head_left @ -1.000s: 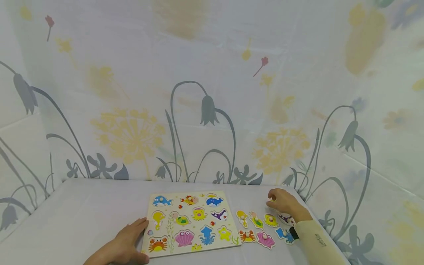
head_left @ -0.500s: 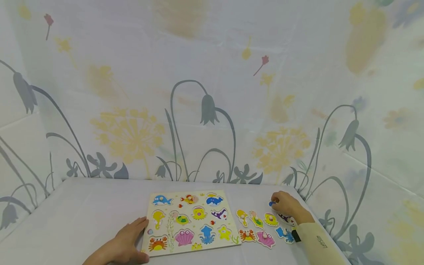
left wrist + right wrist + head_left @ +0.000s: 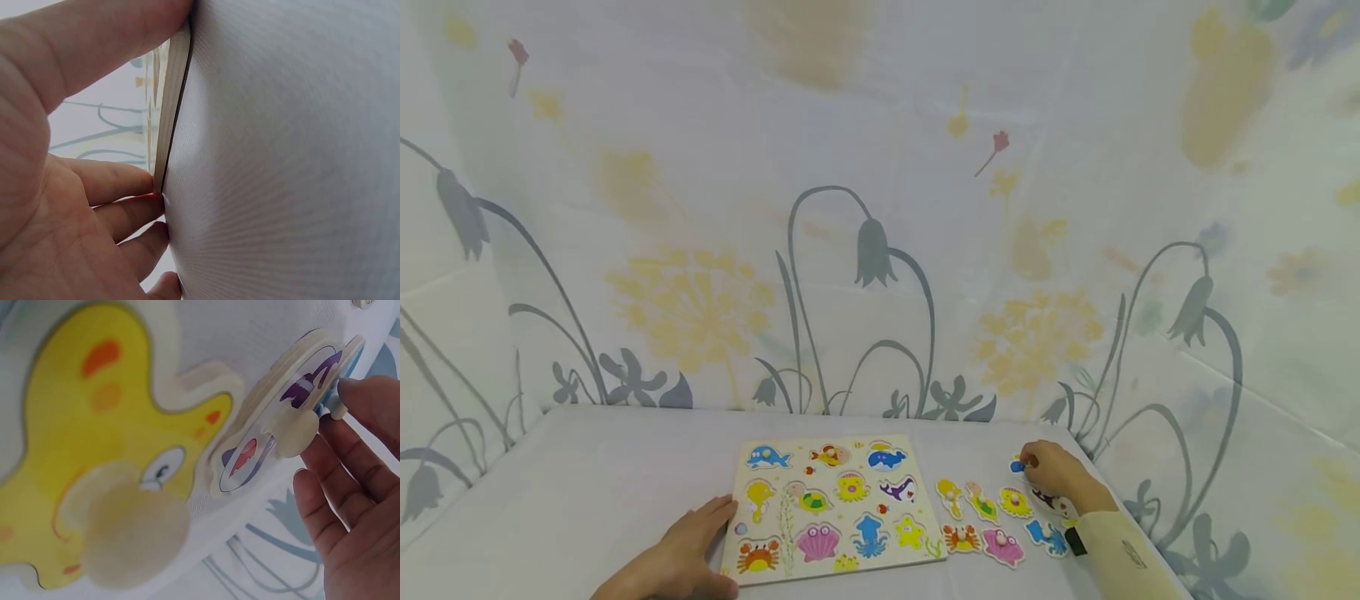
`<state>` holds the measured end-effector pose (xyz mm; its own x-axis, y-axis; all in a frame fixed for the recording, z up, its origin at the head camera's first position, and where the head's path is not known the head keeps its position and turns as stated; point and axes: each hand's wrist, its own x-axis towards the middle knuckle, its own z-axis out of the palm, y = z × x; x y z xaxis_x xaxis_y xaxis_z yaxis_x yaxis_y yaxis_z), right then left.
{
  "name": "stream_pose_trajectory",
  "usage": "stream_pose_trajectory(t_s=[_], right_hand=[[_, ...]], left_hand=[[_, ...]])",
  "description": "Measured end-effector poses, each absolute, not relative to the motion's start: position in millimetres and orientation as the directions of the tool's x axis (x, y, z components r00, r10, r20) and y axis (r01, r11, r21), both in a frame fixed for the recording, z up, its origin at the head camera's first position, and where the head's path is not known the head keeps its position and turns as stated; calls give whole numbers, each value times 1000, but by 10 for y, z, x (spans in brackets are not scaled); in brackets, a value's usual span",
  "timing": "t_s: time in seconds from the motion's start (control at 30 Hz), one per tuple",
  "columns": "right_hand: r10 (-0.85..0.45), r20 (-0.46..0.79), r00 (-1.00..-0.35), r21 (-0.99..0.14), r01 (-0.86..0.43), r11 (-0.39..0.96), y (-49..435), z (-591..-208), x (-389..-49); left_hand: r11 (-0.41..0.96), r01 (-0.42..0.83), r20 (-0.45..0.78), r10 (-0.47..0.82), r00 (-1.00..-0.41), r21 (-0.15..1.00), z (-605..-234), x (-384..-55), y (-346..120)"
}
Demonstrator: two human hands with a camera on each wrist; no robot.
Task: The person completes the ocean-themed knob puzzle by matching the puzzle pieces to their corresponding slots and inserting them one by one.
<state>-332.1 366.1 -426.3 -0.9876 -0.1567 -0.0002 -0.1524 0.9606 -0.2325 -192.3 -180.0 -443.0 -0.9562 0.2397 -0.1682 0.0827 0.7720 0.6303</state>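
A wooden peg puzzle board with painted sea animals lies on the white table. My left hand rests at its left edge; thumb and fingertips touch the board's side in the left wrist view. To the right of the board, my right hand pinches a blue puzzle piece, most of it covered by the fingers. In the right wrist view, thumb and forefinger meet at this piece's knob. Just beside it lies a purple-and-white orca piece, with a yellow starfish piece closer to the camera.
Several knobbed pieces lie right of the board: seahorse, turtle, octopus, crab, pink shell and blue squid. On the board, the dolphin and fish show knobs. A flower-patterned curtain stands behind the table.
My right hand has moved slightly down and right, and its fingers have closed on the blue puzzle piece, which has come into sight. The left hand has stayed at the board's edge.
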Motion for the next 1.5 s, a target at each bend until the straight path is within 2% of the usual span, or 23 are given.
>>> stream_pose_trajectory(t_s=[1.5], right_hand=[[-150, 3, -989, -206, -147, 967, 3622, -4224, -3313]], left_hand=[[803, 62, -187, 212, -959, 593, -4406, -1911, -1763]])
